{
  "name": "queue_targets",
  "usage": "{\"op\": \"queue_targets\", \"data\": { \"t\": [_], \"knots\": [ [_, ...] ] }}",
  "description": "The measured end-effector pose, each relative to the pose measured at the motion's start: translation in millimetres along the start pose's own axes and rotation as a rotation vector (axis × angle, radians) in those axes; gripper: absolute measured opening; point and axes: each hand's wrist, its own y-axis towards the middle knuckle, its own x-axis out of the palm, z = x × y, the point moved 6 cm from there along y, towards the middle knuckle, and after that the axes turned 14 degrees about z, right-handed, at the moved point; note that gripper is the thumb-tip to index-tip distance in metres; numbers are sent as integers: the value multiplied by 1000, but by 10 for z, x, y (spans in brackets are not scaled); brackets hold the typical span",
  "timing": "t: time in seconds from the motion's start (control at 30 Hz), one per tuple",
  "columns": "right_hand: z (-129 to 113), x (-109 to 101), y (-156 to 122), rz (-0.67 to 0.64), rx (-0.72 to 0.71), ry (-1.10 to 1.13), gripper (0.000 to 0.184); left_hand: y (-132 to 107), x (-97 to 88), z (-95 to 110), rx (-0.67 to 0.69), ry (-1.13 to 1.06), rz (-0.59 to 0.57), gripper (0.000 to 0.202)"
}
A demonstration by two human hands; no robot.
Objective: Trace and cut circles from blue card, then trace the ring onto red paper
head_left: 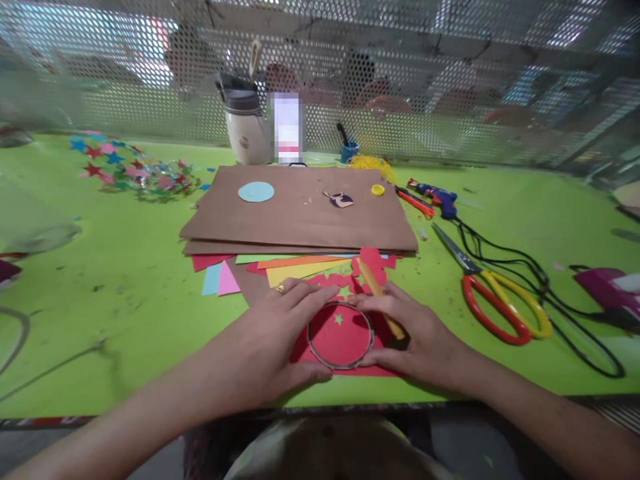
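Note:
A thin round ring (343, 367) lies flat on a red paper sheet (345, 343) near the table's front edge. My left hand (273, 337) curves about its left side, fingertips at the top and thumb at the bottom, pressing it down. On the opposite side my right hand (415, 327) steadies it with index finger and thumb. A thick yellow pencil (369, 275) is tucked in that same hand, slanting up and left. A small star-shaped hole (339, 320) shows green inside the ring. Red scraps with cut-outs (371, 261) lie just beyond my fingers.
Behind the hands lies folded brown paper (295, 223) bearing a light blue disc (256, 192), with coloured sheets beneath. To the right are scissors (495, 300), a cutter (415, 202) and a corded glue gun (440, 199). A bottle (247, 130) and star garland (115, 163) stand farther back.

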Motion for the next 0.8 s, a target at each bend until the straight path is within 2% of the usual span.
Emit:
{"op": "queue_targets", "data": {
  "t": [0.17,0.37,0.63,0.8],
  "knots": [
    [-22,-7,22,10,-11,26,56,2,138,-5,6,-14,54,81],
    [-36,-24,42,1,-21,10,54,-19,205,-7,-18,-27,78,88],
    [-61,-29,44,-44,15,-16,59,-31,299,-71,-107,-45,56,96],
    [-46,-187,74,-69,74,-75,67,-59,305,-105,-141,-31,68,94]
  ]
}}
